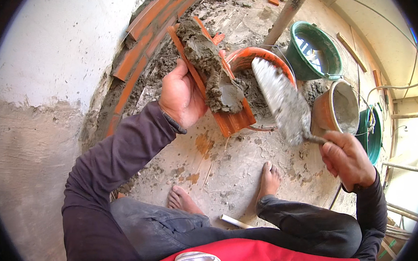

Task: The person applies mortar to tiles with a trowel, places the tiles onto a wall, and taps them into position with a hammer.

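Brick [237,121], orange and ridged, held up off the floor [230,165] in the left hand [183,94], in front of the person and left of the trowel [284,104]. Tilted lengthwise in view: far end toward the brick wall [130,63], near end toward the feet [268,177]. Gray mortar [210,66] heaped along most of its upper face; near end mostly bare.

Left hand: curled around the brick, thumb along its left side, palm against the edge; most fingers hidden underneath, so can't tell their exact spread.

Right hand [348,160]: closed around the trowel handle, gap narrow, knuckles up. Blade smeared with gray mortar, blurred, pointing up and left, overlapping the orange bucket [248,54] in view; can't tell if they touch. Blade looks apart from the brick.

Brick also overlaps the orange bucket's left side; mortar inside that bucket. To its right, green bucket [298,60] with water, then brown bucket [324,114] with gray stuff inside, then second green bucket [375,144] beyond the right hand. White tube [234,221] on floor between the legs.
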The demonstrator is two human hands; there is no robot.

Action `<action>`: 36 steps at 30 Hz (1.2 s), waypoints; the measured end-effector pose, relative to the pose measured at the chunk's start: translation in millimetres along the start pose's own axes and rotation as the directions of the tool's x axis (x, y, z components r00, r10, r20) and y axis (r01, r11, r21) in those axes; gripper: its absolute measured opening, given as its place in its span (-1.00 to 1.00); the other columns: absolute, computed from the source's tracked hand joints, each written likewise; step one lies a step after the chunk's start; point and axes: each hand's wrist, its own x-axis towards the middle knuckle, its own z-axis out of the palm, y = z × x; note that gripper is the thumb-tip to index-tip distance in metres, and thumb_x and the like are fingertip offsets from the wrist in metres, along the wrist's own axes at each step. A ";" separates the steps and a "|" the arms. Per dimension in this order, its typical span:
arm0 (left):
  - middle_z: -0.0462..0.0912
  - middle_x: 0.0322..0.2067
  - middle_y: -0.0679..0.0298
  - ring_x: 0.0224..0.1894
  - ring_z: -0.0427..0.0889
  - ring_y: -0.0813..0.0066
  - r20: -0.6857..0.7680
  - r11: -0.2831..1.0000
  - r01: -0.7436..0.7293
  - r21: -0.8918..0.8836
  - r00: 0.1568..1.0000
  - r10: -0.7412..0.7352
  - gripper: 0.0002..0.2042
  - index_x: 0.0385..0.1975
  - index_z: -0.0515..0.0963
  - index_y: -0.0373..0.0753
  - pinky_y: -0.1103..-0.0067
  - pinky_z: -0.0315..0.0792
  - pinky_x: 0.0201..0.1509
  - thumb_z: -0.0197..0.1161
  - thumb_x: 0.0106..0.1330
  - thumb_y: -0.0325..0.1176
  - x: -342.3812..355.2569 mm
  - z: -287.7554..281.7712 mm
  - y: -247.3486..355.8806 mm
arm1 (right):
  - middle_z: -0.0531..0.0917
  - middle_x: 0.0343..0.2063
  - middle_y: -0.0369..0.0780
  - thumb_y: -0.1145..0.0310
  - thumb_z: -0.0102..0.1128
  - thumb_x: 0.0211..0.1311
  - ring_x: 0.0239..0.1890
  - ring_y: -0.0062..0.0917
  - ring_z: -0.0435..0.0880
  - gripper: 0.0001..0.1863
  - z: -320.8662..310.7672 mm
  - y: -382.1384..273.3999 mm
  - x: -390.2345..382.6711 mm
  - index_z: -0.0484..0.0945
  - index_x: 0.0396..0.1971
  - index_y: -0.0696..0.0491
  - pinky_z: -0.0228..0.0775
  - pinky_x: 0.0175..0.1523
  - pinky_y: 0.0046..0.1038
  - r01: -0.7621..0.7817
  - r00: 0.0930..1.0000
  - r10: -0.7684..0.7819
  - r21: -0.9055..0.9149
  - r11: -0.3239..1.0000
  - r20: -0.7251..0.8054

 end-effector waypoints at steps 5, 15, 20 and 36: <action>0.41 0.29 0.20 0.26 0.44 0.23 0.058 0.999 0.033 -0.026 0.998 -0.031 -0.42 0.36 0.22 -0.21 0.22 0.28 0.39 -0.37 0.56 0.05 -3.4 -2.7 1.2 | 0.44 -0.70 -0.27 0.15 -0.07 0.45 -0.74 -0.63 0.39 -0.61 -3.6 14.7 19.2 0.42 -0.45 0.17 0.25 -0.64 -0.59 -0.158 0.952 0.014 0.452 0.878 0.305; 0.35 0.33 0.19 0.25 0.45 0.19 0.058 0.998 0.054 0.028 0.997 -0.056 -0.42 0.41 0.13 -0.17 0.16 0.34 0.35 -0.42 0.56 0.05 -6.0 -14.0 9.3 | 0.45 -0.70 -0.30 0.23 0.03 0.42 -0.68 -0.66 0.38 -0.65 -3.6 30.5 34.4 0.45 -0.51 0.18 0.19 -0.56 -0.52 0.130 0.973 -0.163 0.195 0.972 0.165; 0.33 0.34 0.21 0.26 0.43 0.19 0.043 0.996 0.074 0.039 0.996 -0.076 -0.41 0.42 0.11 -0.17 0.15 0.33 0.36 -0.42 0.56 0.06 -8.3 -13.0 10.3 | 0.39 -0.68 -0.01 0.40 0.24 0.22 -0.67 -0.15 0.37 -0.78 26.5 24.9 55.4 0.45 -0.48 0.22 0.23 -0.49 -0.26 0.384 0.898 -0.431 -0.317 0.867 -0.090; 0.40 0.30 0.18 0.24 0.45 0.29 -0.080 0.993 0.001 0.121 0.997 0.009 -0.47 0.39 0.18 -0.19 0.27 0.36 0.33 -0.39 0.58 -0.03 -19.3 -22.8 15.3 | 0.62 -0.49 -0.09 0.32 0.22 0.15 -0.35 -0.16 0.64 -0.83 -33.5 21.9 99.8 0.60 -0.40 0.13 0.42 -0.23 -0.18 0.116 0.887 -0.457 -0.922 0.369 -0.072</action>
